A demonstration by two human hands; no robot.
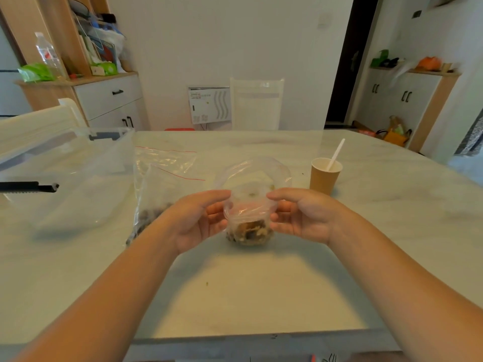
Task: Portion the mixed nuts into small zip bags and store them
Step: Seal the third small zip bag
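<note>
The small zip bag [249, 218] of mixed nuts [249, 232] stands upright on the marble table [261, 283] between 2 hands, left hand [198, 220] and right hand [303, 215] each pinching an upper side, its open mouth facing up and equally near both.

Clear glossy plastic zip bag [249, 205]; brown matt paper cup [325, 176]; smooth, marble-look table [261, 283] with slight sheen

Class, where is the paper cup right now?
The paper cup stands on the table, right of the small zip bag, beyond the right hand.
</note>
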